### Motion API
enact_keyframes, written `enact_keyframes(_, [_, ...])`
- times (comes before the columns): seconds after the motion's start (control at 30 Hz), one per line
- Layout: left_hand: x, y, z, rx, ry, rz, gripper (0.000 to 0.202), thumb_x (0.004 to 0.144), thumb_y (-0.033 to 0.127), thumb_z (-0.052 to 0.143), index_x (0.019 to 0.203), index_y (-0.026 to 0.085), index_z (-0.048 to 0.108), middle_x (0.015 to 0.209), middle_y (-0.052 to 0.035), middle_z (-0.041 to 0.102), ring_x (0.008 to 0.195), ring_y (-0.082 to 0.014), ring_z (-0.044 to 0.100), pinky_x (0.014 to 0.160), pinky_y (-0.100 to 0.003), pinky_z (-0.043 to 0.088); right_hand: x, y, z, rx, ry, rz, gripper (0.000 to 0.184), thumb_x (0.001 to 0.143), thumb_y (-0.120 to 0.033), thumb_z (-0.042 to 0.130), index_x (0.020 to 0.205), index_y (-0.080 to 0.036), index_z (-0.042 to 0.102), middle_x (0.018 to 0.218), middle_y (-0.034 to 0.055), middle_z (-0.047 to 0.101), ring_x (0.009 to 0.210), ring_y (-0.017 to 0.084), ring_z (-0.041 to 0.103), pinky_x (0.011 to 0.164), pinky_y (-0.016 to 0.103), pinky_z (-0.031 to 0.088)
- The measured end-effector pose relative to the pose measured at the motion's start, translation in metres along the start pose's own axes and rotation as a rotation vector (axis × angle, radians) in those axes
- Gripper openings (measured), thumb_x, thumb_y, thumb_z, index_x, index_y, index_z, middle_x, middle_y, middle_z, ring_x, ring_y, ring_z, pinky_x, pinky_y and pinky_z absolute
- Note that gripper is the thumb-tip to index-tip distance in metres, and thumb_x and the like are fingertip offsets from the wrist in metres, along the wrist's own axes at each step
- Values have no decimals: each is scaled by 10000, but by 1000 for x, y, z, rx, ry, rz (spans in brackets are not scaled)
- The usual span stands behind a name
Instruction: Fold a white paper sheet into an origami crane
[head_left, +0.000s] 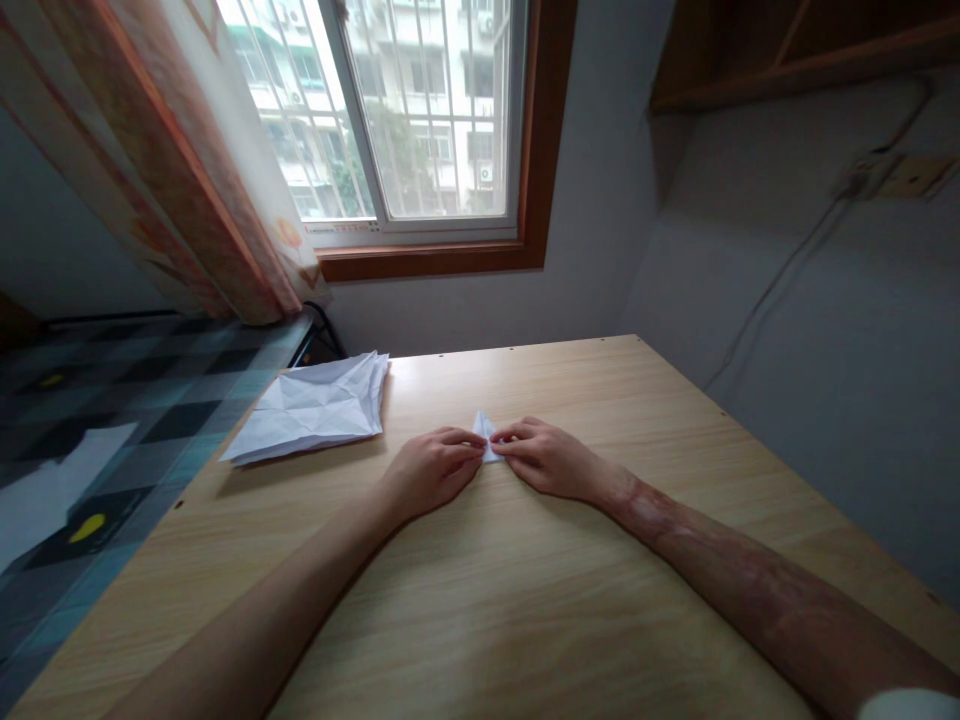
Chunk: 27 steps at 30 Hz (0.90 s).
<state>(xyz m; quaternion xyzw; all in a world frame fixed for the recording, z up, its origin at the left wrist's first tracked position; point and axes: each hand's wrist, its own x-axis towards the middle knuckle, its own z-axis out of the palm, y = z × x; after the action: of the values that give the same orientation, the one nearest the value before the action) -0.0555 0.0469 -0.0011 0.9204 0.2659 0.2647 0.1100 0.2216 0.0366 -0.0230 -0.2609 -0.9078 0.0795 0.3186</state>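
Observation:
A small folded piece of white paper (pixel 485 432) lies on the wooden table (pixel 525 600), its point facing away from me. My left hand (pixel 431 470) rests with curled fingers pinching the paper's left side. My right hand (pixel 544 458) has its fingers closed on the paper's right side. Both hands meet over the paper and hide most of it. Both forearms lie low over the tabletop.
A stack of creased white paper sheets (pixel 311 410) lies at the table's far left corner. Left of the table is a bed with a checked cover (pixel 112 400). A window (pixel 412 120) and curtain (pixel 187 170) stand behind; a wall (pixel 825 330) runs along the right.

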Motion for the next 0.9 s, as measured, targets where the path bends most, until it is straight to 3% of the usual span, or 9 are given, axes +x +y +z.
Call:
enact_keyframes(0.27, [-1,-4,-5,34,-26,19,237,1063,321,654,1132,334,880,1217,-54,857,1039,-250,834,969,-388,660,0,1,0,-30,-12,-3,413,1005,-90,666,1364,-262,777,1357,108,787,1217,278,735,1096,461,614])
enact_keyframes(0.5, [-2,-5,-6,94,-37,25,240,1067,335,643,1077,317,883,1169,-45,870,1011,-239,841,955,-380,660,1,-5,-4,-23,33,19,184,992,-160,705,1055,-253,850,1179,71,847,1020,247,788,1001,417,626])
enact_keyframes(0.7, [-2,-4,-7,128,-24,48,203,1051,309,662,1022,297,863,1156,-44,870,985,-238,837,963,-407,643,2,-8,-9,19,33,5,219,1004,-197,699,824,-256,809,1063,50,858,895,229,760,930,419,623])
enact_keyframes(0.8, [-3,-5,-6,142,-12,75,181,1055,293,662,1027,283,841,1198,-44,862,1006,-242,836,946,-407,634,0,-7,-9,89,41,23,220,1020,-201,687,841,-251,804,1069,58,849,874,216,747,920,401,621])
enact_keyframes(0.9, [-3,-6,-5,122,15,98,140,1060,283,664,1021,259,796,1197,-44,861,1035,-235,830,953,-396,623,0,-6,-9,170,60,45,167,1014,-163,670,1056,-244,810,1171,81,825,997,227,758,974,392,618])
